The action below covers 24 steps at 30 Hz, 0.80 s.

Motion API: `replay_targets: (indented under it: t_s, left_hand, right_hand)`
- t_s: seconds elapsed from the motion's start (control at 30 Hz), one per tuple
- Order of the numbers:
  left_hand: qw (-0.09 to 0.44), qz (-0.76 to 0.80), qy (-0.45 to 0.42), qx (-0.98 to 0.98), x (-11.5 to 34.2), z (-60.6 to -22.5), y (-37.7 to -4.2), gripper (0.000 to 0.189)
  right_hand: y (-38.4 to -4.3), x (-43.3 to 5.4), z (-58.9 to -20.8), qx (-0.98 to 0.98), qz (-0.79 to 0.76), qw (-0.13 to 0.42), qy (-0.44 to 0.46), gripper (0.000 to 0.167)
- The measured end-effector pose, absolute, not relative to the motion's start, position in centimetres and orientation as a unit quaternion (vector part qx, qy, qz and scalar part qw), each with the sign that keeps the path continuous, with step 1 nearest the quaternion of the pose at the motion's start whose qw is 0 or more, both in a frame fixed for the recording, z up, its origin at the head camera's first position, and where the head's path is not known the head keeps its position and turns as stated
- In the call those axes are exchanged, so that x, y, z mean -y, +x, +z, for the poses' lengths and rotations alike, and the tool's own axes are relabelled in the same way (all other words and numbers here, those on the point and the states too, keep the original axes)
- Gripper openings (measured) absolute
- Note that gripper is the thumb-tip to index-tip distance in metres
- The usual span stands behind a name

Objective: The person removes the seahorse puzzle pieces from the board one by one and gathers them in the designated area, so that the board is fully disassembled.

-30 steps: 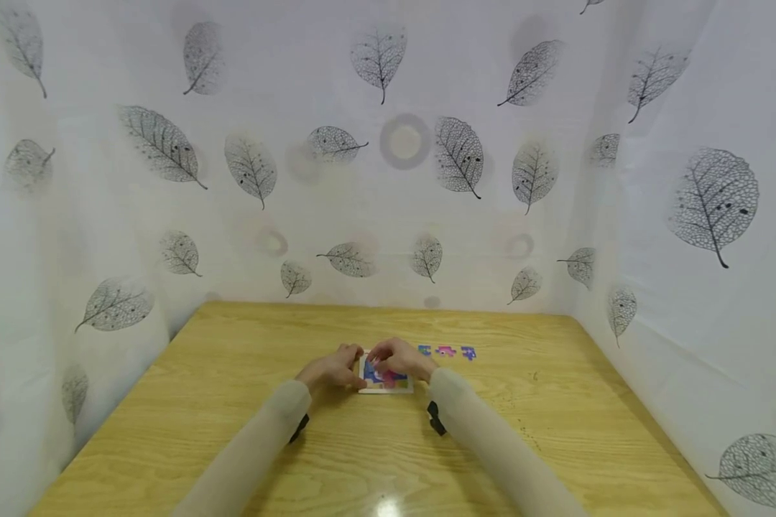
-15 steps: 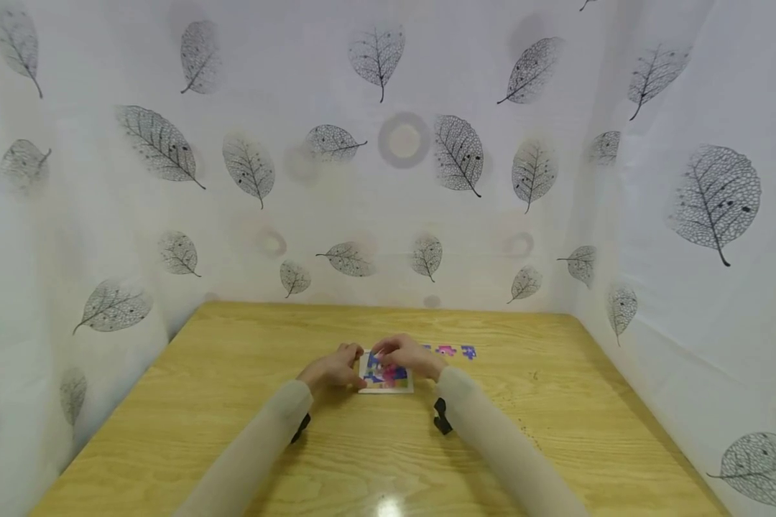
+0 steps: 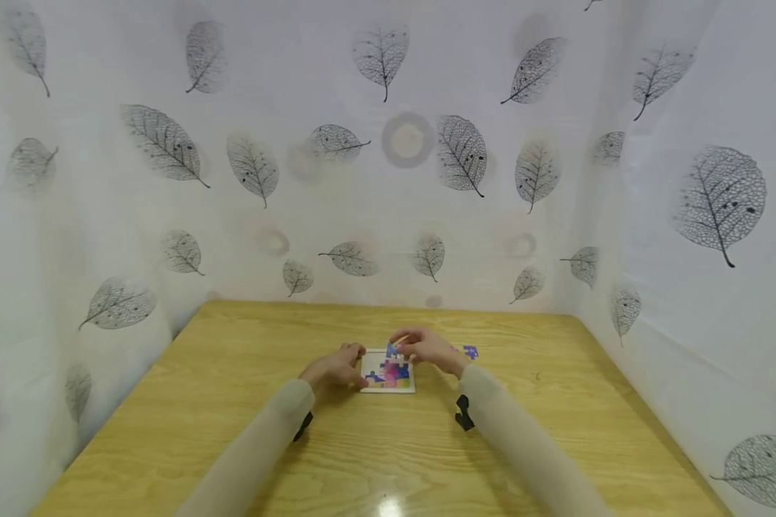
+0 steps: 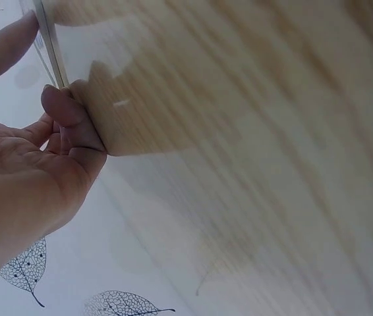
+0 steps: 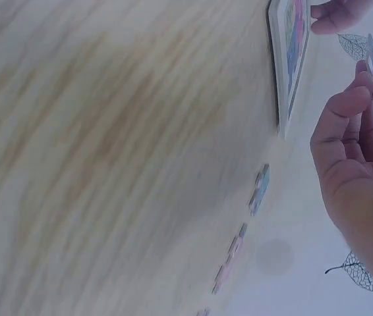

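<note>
A square jigsaw puzzle tray (image 3: 371, 357) with a white border lies on the table, part-filled with pink, blue and yellow pieces at its lower and right side. My left hand (image 3: 338, 365) holds the tray's left edge, thumb at the near corner and fingers at the far one. Close-up, its thumb and curled fingers (image 4: 74, 118) meet the tray rim. Over the upper right part of the tray, my right hand (image 3: 430, 348) pinches a blue puzzle piece (image 3: 392, 350) between thumb and fingertips. The right wrist view shows this piece edge-on.
Loose puzzle pieces lie in a row right of the tray: a blue one (image 5: 260, 191), a pink one (image 5: 229, 258) and a purple one (image 3: 470, 352). The right hand partly covers this row in the head view. A leaf-print curtain (image 3: 388, 201) surrounds the wooden table (image 3: 375, 445).
My right hand has moved right across the tray with the blue piece, uncovering the tray's white upper left area. The left hand keeps its place at the left edge.
</note>
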<state>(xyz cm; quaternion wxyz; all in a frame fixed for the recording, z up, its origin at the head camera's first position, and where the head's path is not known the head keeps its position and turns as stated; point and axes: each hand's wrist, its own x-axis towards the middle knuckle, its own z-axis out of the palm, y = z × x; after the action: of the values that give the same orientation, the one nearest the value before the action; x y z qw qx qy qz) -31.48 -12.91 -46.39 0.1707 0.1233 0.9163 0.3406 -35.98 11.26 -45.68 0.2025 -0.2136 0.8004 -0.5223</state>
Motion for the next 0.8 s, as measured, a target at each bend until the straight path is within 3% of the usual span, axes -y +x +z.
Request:
replay_targets:
  t_s: [0.8]
  left_hand:
    - [0.178,0.333,0.131,-0.917,13.1,-46.2,-31.7,0.070]
  right_hand:
    - [-36.3,-16.6,-45.6,-0.816,-0.498,0.206,-0.208,0.024]
